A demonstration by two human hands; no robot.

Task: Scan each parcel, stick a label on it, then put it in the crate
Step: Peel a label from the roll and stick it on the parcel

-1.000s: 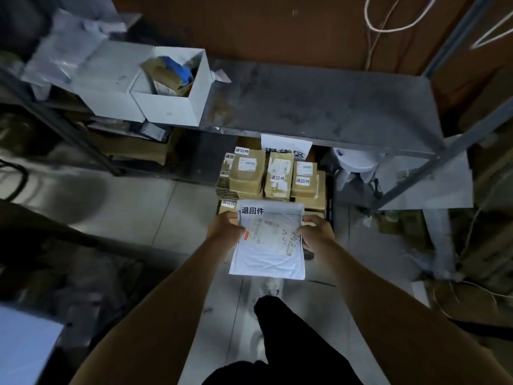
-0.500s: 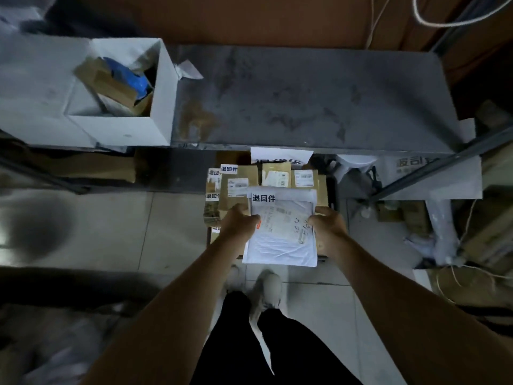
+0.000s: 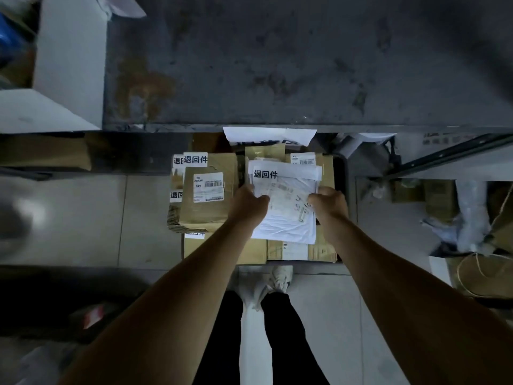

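As the flat white plastic mailer parcel has dropped lower since a second ago, I see left hand and right hand gripping its edges over the parcel-filled crate; labelled, near release.

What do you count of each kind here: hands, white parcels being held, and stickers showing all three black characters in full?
Hands: 2, left hand and right hand
Held white parcel: 1
Full stickers: 2
Total: 5
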